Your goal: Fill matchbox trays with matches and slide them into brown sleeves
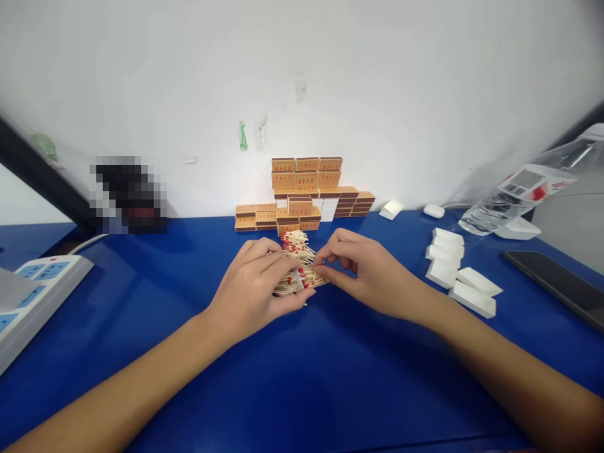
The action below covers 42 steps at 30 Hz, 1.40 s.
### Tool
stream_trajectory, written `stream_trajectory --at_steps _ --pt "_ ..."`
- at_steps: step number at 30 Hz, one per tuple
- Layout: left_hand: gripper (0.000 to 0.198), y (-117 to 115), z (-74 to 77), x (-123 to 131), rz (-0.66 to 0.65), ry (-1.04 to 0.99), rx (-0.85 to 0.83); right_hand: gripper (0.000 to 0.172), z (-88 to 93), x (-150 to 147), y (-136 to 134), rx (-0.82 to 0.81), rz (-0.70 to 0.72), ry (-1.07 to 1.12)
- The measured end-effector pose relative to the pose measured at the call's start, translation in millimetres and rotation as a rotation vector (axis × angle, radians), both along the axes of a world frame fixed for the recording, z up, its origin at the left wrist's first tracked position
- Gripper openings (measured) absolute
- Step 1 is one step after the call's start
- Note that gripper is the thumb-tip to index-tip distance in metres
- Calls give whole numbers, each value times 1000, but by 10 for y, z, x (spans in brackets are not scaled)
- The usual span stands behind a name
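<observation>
My left hand (pixel 259 277) is closed around a small white matchbox tray (pixel 299 279), thumb in front and fingers behind. Red-tipped matches (pixel 311 275) lie in the tray and stick out on its right side. The thumb and fingertips of my right hand (pixel 356 264) are pinched together on those matches. Behind and under the tray is a loose pile of matches (pixel 295 245), partly covered by my left hand. Beyond the pile, orange and brown matchboxes (pixel 306 179) are stacked against the wall.
White paper trays (pixel 443 251) lie on the blue table (pixel 302 377) to the right, near a clear plastic bottle (pixel 509 189), a black phone (pixel 557 280) and a small white case (pixel 433 211). A power strip (pixel 42 296) and a blurred dark object (pixel 129 195) are on the left.
</observation>
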<state>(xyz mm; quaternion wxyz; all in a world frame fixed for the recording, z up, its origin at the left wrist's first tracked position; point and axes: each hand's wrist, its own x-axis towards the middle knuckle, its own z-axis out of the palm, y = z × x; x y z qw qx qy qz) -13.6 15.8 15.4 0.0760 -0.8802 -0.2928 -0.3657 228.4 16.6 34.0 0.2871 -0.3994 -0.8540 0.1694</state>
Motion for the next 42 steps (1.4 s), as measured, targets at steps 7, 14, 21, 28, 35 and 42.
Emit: stream_trajectory --at_steps 7,14,21,28,35,42 --pt "28 36 -21 -19 -57 -125 -244 13 40 61 10 -83 -10 -32" --pt "33 10 -35 3 -122 -57 -310 7 53 63 -32 -11 19 -94" --pt "33 -155 -84 125 -209 19 -344 14 61 213 117 -47 20 -90" --pt "30 -132 -105 138 -176 51 -279 10 -256 221 317 -49 -14 -196" --pt "29 -113 -60 108 -135 16 -234 16 -137 297 282 -92 -13 -297" --pt "30 -96 -105 95 -93 56 -250 21 128 373 115 -142 35 -217"
